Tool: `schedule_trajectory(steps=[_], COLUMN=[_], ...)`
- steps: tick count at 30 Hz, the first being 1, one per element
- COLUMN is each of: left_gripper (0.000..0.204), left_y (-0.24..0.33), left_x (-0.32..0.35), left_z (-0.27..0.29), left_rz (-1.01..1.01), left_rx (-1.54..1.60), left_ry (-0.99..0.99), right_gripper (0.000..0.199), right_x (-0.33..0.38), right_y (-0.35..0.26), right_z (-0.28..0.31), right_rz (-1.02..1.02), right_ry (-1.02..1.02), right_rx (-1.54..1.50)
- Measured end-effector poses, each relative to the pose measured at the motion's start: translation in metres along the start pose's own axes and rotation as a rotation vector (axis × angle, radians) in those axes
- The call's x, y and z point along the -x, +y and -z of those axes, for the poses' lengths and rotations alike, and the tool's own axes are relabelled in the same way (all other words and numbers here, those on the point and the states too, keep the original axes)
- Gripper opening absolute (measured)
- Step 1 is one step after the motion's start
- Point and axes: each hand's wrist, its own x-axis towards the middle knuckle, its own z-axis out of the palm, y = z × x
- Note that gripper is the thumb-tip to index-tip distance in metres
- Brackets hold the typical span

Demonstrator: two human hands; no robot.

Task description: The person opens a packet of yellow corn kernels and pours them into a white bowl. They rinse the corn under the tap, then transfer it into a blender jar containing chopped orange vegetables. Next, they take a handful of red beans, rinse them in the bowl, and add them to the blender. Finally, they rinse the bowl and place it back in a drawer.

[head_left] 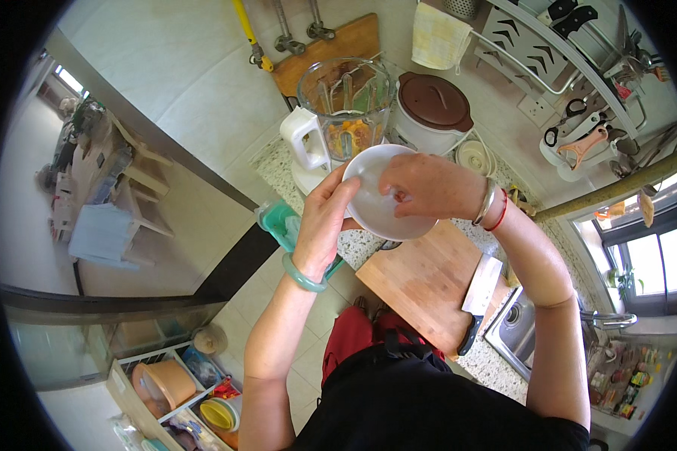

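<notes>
A white bowl is tilted in front of me, its inside toward me. My left hand grips its left rim, the thumb over the edge and the fingers beneath. Inside the bowl, my right hand has its fingers curled together; whatever they hold, if anything, is hidden. Just beyond the bowl stands a clear blender jug with a white handle. Orange chunks lie at the bottom of the jug, and its top is uncovered.
Below the bowl, a wooden cutting board carries a cleaver along its right side. A lidded brown-and-white pot stands right of the blender. The sink is at right; a green plastic container is by the counter's left edge.
</notes>
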Motion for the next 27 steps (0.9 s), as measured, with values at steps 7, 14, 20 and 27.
schedule_trajectory(steps=[7,14,20,27], left_gripper=[0.042,0.043,0.044,0.043], left_y=[0.001,-0.006,-0.003,0.012], left_x=[0.010,0.012,0.005,-0.008], left_z=[-0.004,0.000,0.007,0.021], left_rz=[-0.054,-0.044,-0.030,0.024], left_rx=[0.013,0.005,-0.015,-0.016], left_ry=[0.031,0.047,0.008,-0.064], right_gripper=[0.011,0.004,0.004,0.003], right_x=[0.004,0.004,-0.001,-0.012], right_y=[-0.006,-0.006,-0.007,-0.014], right_z=[-0.009,-0.021,-0.027,-0.027], right_rz=[0.093,0.056,0.010,-0.048], right_ry=[-0.010,-0.022,0.047,0.072], right_rx=[0.093,0.082,0.143,0.122])
